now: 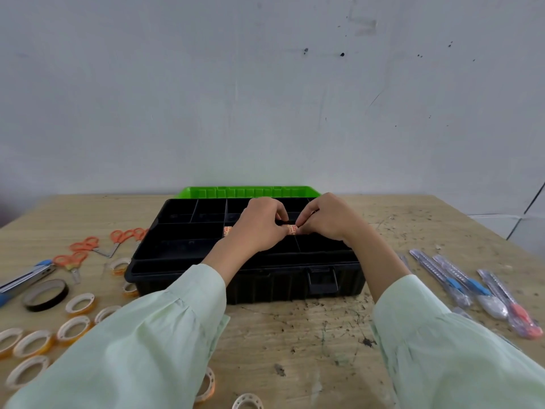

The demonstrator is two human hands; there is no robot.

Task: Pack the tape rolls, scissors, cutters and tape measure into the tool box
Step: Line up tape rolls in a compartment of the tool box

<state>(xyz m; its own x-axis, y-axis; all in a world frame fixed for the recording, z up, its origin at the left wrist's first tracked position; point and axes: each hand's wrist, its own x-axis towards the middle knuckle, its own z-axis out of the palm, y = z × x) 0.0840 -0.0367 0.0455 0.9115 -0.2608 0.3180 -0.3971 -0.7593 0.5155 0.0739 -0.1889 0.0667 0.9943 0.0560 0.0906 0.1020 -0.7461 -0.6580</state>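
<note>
- While both hands work over the open tool box [141, 255], they hold one orange-printed pack [292, 230] between them, over the box's middle compartments.
- Left hand [259, 228]: fingers curled down over the pack, thumb and fingertips pinching its top edge.
- Right hand [327, 222]: fingertips pinching the pack's right end, rest of the fingers bent.
- Pack lies crosswise; one end shows left of the left hand. Can't tell what's inside it or whether it rests on a divider.
- Tool box: black divided tray, green lid [206, 191] folded back behind, latch facing the person. Visible compartments hold nothing else I can make out.
- Worktop [295, 335], left of the box: orange-handled scissors [85, 246] in a loose cluster, a blue-handled tool [23, 276] at the edge.
- Near left: a black tape roll [45, 295] and many clear tape rolls [79, 304] lying flat; two more rolls at the bottom edge.
- Right of the box: wrapped cutters [460, 278] side by side, well apart from the box.
- Pale green sleeves [147, 335] cover both forearms.
</note>
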